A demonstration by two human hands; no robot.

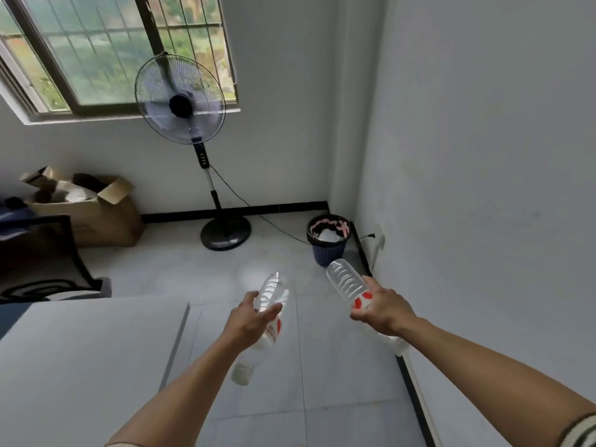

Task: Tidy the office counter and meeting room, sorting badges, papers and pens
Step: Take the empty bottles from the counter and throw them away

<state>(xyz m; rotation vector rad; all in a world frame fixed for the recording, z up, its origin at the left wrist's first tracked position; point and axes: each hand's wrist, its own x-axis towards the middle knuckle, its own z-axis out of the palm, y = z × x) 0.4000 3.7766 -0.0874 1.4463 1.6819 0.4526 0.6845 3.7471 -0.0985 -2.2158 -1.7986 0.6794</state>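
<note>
Left hand (254, 321): I see it clasped round the middle of the left bottle (270, 293), with the thumb on one side and the fingers across the red-and-white label.
Left bottle: clear plastic and somewhat blurred. Its white cap end hangs below the hand toward me, and its base sticks out past the fingers.
Right hand (383, 311): grasping the right bottle (346, 280) at its red-and-white label, fingers curled over it.
Right bottle: clear and ribbed. Its base points forward toward the waste basket (327, 254), and its neck end pokes out under the wrist.
Both bottles: held in the air above the tiled floor (180, 269), apart from each other.
Waste basket: dark blue, in the room corner just beyond the right bottle's base — something white lies inside it.
Surface (80, 366): grey, at lower left beside my left forearm.
Fan (180, 101): standing under the window (96, 50), between a cardboard box (96, 217) and the basket.
</note>
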